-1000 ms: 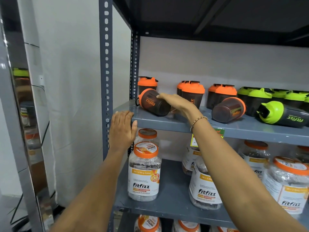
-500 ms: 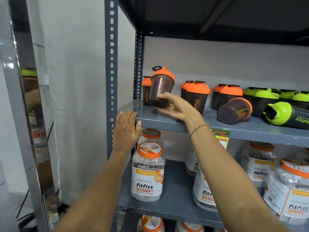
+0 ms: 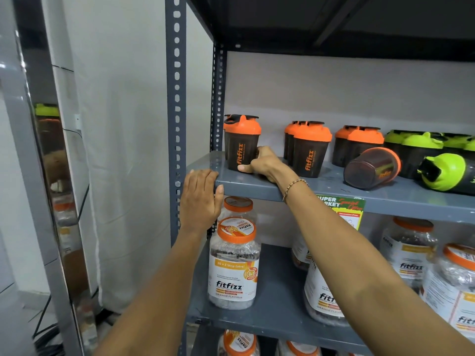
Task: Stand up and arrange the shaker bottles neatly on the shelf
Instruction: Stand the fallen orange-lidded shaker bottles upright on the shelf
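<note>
Shop: stocked shelf (image 3: pixel 334 194), supermarket offer tag (image 3: pixel 341 209)

"fitfizz" on shaker bottle (image 3: pixel 241 147) and jar (image 3: pixel 232 268).

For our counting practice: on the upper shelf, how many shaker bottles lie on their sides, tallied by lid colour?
Orange-lidded shaker bottle on its side: 1
Green-lidded shaker bottle on its side: 1
Total in view: 2

The shakers (image 3: pixel 241 143) are dark smoky brown with orange lids and orange fitfizz lettering, and a few on the right (image 3: pixel 448 170) have neon green lids. Shelf (image 3: pixel 385 194) is plain grey. Jars (image 3: pixel 232 265) below are clear with orange caps and white-orange labels.
</note>
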A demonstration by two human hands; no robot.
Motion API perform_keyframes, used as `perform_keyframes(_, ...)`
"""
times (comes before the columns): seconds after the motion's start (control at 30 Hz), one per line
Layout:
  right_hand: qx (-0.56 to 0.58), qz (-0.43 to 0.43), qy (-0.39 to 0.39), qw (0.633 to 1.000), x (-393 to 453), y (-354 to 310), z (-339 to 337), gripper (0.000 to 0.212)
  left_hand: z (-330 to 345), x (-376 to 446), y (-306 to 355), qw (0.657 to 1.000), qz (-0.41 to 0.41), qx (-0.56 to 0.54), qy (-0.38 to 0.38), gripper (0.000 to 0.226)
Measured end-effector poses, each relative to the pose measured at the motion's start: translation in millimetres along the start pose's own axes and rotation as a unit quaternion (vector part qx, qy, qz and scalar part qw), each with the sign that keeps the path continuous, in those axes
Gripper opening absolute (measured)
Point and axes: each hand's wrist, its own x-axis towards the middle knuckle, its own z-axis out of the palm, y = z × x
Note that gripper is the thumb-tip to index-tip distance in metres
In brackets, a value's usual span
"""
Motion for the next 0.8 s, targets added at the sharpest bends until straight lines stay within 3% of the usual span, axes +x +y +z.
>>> perform_keyframes(0.2,-0.002,-0.022,-0.024,0.999,-21.0,-4.3,-6.6,0.031,-2.3,0.9,4.4,1.0,-0.017,-0.018,-0.011,0.045)
perform_keyframes(0.27,-0.028,-0.036,-0.01,0.999,-33.4,-2.2,-13.8,0.048,-3.3,1.4,7.9,0.999,-0.032,-0.027,-0.006,0.044)
perform_keyframes(0.33,-0.035,-0.07,0.071,0.994,-51.9,3.5,-26.7,0.058,-3.9,1.1,13.8,0.998,-0.043,-0.036,0.008,0.041)
perform_keyframes(0.43,0.004,-0.12,0.231,0.965,-90.5,17.3,-60.8,0.024,-0.4,-2.9,32.2,0.998,-0.03,-0.045,0.016,0.038)
perform_keyframes(0.47,0.018,-0.118,0.282,0.952,-103.1,23.8,-75.3,0.023,2.1,-4.1,41.2,0.999,-0.028,-0.044,0.014,0.039)
perform_keyframes(0.6,-0.006,-0.043,0.437,0.898,-136.1,53.5,-144.4,0.039,12.8,-5.3,89.3,0.999,-0.013,-0.049,-0.004,0.041)
perform_keyframes(0.73,-0.067,0.137,0.386,0.91,-140.4,83.8,-198.4,0.057,24.4,-5.8,139.8,0.997,0.04,-0.068,-0.011,0.039)
perform_keyframes(0.8,-0.068,0.16,0.353,0.919,-136.4,89.6,-204.5,0.073,30.4,-6.5,163.6,0.995,0.064,-0.075,-0.025,0.039)
